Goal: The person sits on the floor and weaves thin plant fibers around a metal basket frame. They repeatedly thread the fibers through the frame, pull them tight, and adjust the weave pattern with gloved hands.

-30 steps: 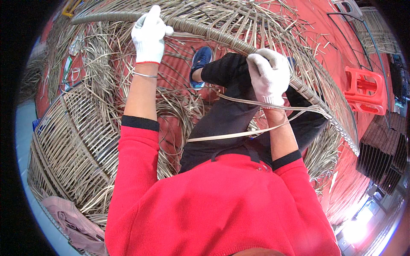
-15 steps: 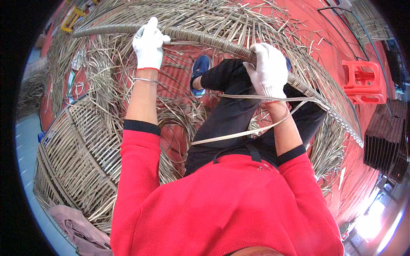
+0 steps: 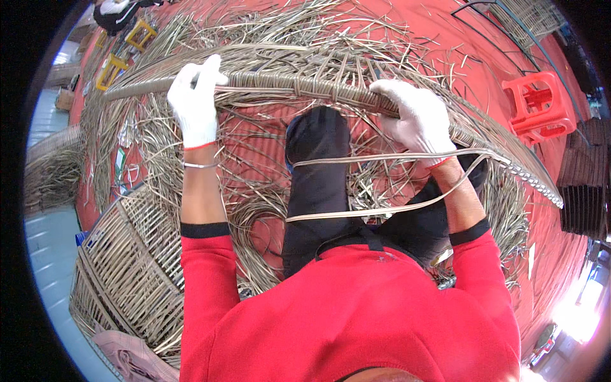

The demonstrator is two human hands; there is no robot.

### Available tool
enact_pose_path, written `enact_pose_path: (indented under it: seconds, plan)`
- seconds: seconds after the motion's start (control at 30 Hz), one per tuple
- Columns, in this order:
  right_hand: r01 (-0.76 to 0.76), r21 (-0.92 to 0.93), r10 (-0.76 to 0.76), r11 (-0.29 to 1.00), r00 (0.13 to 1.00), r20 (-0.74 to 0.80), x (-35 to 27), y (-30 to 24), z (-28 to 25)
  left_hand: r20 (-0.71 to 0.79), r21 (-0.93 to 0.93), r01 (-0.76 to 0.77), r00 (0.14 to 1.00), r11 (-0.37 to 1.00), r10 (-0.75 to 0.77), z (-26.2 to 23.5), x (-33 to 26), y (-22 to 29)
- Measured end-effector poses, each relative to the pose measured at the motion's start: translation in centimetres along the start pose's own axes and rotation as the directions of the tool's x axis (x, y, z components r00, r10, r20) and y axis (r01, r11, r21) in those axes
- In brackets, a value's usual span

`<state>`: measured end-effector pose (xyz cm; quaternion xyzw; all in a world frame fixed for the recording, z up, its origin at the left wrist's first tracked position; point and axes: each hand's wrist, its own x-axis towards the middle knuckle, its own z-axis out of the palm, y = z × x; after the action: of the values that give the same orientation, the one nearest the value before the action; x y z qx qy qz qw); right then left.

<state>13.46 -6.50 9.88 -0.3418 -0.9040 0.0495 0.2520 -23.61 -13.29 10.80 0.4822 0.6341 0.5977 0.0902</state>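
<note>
A long curved wicker frame (image 3: 331, 90) lies across in front of me, its rim wound with grey-brown strips. My left hand (image 3: 196, 102), in a white knit glove, grips the rim toward its left end, with the index finger pointing up. My right hand (image 3: 417, 118), gloved likewise, is wrapped over the rim right of the middle; its fingertips lie on the wrapped edge. From the rim's right part, loose pale weaving strips (image 3: 382, 159) run left, passing by my right wrist and over my legs. The bare right end of the rim shows a row of shiny bumps.
Loose strips (image 3: 254, 223) litter the red floor (image 3: 248, 143). A slatted wicker panel (image 3: 127, 248) lies at lower left. On the right stand a red plastic stool (image 3: 541, 105) and dark stacked slats (image 3: 582, 184). Yellow stools (image 3: 111, 71) and part of another person (image 3: 114, 16) are at far left.
The view has shifted. Both hands sit a little lower and farther apart, still on the rim. My left leg has moved, and its blue shoe is now mostly hidden.
</note>
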Motion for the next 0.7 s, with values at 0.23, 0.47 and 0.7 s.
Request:
enact_pose_path:
  seconds: [0.23, 0.47, 0.7]
  plan:
    - [0.016, 0.01, -0.016, 1.0, 0.999, -0.028, -1.6, -0.2, 0.5, 0.231, 0.72, -0.531, 0.791, 0.447, 0.567, 1.8, -6.5, 7.5]
    - [-0.014, 0.035, 0.015, 0.999, 0.999, -0.039, -2.7, -0.9, 1.7, 0.451, 0.307, -0.591, 0.781, 0.746, 0.432, 5.6, -7.0, 2.2]
    - [-0.044, 0.032, 0.045, 0.999, 0.998, -0.042, -2.0, -1.0, 2.4, 0.468, 0.232, -0.665, 0.716, 0.71, 0.518, 5.8, -6.0, -0.4]
